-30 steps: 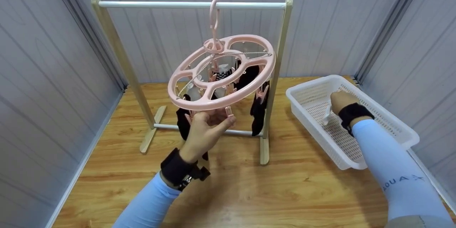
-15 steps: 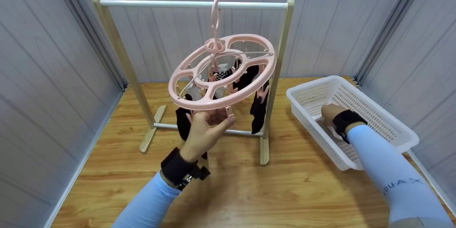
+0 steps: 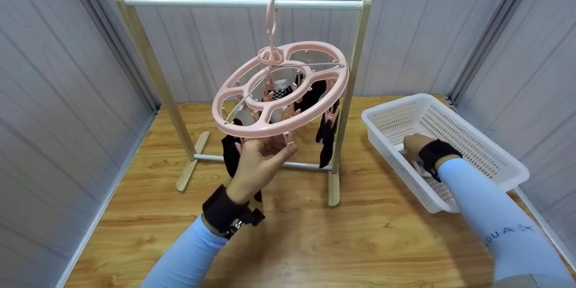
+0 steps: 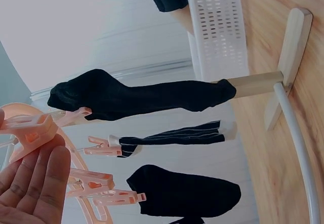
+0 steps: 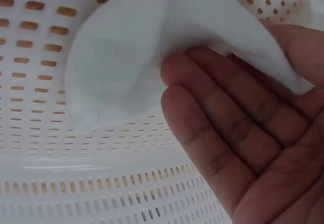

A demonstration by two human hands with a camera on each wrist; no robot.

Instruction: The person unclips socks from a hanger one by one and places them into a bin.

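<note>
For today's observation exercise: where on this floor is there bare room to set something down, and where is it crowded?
Free: the wooden floor between the rack and the white basket, and left of the rack. Crowded: under the pink hanger, where socks and the left hand sit.

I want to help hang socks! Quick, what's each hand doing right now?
Left hand: open, fingers straight, touching a pink clip under the round sock hanger.
Right hand: in the white basket, touching a white sock; grip cannot be told.
</note>
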